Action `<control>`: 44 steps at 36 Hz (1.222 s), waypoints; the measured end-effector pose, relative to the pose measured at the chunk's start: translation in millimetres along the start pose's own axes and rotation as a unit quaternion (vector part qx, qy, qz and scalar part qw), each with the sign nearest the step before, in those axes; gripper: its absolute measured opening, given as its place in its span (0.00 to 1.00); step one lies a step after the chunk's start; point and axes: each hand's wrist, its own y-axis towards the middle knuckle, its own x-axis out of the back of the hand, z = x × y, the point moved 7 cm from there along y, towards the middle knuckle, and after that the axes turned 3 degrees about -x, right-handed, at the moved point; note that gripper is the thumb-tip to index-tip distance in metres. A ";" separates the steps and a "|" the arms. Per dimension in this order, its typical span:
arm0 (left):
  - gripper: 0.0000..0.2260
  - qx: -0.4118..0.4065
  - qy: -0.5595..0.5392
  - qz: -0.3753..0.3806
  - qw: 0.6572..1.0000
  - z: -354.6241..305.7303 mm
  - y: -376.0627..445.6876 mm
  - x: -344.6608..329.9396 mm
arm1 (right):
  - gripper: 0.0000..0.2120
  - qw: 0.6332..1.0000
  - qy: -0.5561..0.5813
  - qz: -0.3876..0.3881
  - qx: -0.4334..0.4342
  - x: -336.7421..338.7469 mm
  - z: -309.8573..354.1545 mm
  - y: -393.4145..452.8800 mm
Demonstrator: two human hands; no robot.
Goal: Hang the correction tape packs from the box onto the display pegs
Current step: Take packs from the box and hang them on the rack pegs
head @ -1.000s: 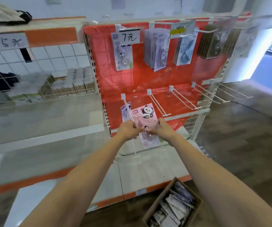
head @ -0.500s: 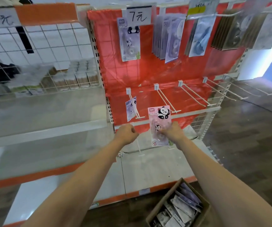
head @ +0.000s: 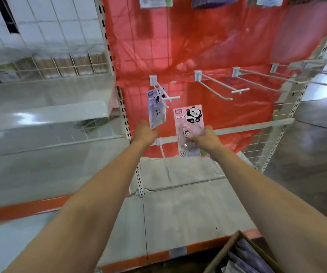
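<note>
My right hand (head: 205,137) grips the pink pack (head: 189,128), upright, its hang hole just below and right of the nearest peg (head: 167,98) (one pack hangs there). My left hand (head: 145,133) hovers open beneath it.

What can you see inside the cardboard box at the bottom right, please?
The cardboard box holds several correction tape packs, loosely piled; the right arm and frame edge hide the rest.
</note>
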 end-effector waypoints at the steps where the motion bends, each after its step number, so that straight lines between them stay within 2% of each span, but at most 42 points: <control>1: 0.17 -0.007 -0.005 -0.008 1.000 3.0 6.8 -5.0 | 0.27 1.000 0.004 -0.004 0.006 -2.7 0.0 1.4; 4: 0.30 -0.004 -0.011 -0.035 0.999 15.5 29.0 -17.1 | 0.27 0.998 0.006 -0.029 0.052 -7.2 -7.3 22.0; 6: 0.35 0.001 -0.043 -0.044 0.998 23.2 41.9 -25.5 | 0.27 0.996 0.007 -0.037 0.076 -8.7 -9.3 28.4; 12: 0.41 -0.016 -0.159 -0.060 0.985 38.9 63.1 -47.0 | 0.27 0.990 -0.001 -0.047 0.133 -12.5 -18.2 41.8; 15: 0.37 -0.035 -0.191 -0.078 0.978 40.1 66.1 -54.8 | 0.27 0.987 0.016 -0.057 0.153 -14.8 -24.1 44.4; 16: 0.32 -0.044 -0.192 -0.097 0.976 40.5 66.8 -54.0 | 0.27 0.985 0.021 -0.063 0.159 -15.1 -26.1 45.5; 18: 0.11 -0.069 -0.175 -0.133 0.973 40.5 67.0 -52.8 | 0.27 0.983 0.028 -0.070 0.169 -16.3 -29.6 44.8; 19: 0.05 -0.087 -0.162 -0.148 0.972 39.2 64.7 -51.4 | 0.27 0.982 0.029 -0.075 0.171 -16.5 -31.1 43.5; 21: 0.13 -0.108 -0.145 -0.164 0.970 38.5 61.5 -51.1 | 0.29 0.982 0.031 -0.080 0.170 -16.6 -34.3 39.3; 23: 0.15 -0.112 -0.148 -0.183 0.965 42.4 54.9 -47.5 | 0.29 0.981 0.032 -0.088 0.172 -15.6 -36.1 35.4; 26: 0.04 -0.117 -0.209 -0.187 0.953 53.0 42.3 -41.6 | 0.28 0.979 0.024 -0.099 0.176 -13.0 -37.2 28.7; 33: 0.09 -0.172 -0.268 -0.107 0.942 53.9 3.3 -33.1 | 0.29 0.975 0.024 -0.116 0.187 -3.5 -32.1 10.8; 37: 0.09 -0.200 -0.267 -0.092 0.938 52.6 -19.0 -21.9 | 0.32 0.972 0.034 -0.121 0.197 -0.4 -23.8 -2.5; 42: 0.07 -0.215 -0.281 -0.067 0.933 46.0 -43.1 -6.0 | 0.30 0.968 0.054 -0.121 0.213 2.7 -13.9 -17.4; 44: 0.10 -0.221 -0.283 -0.063 0.931 40.9 -49.5 -0.1 | 0.28 0.966 0.062 -0.123 0.220 2.8 -9.4 -20.9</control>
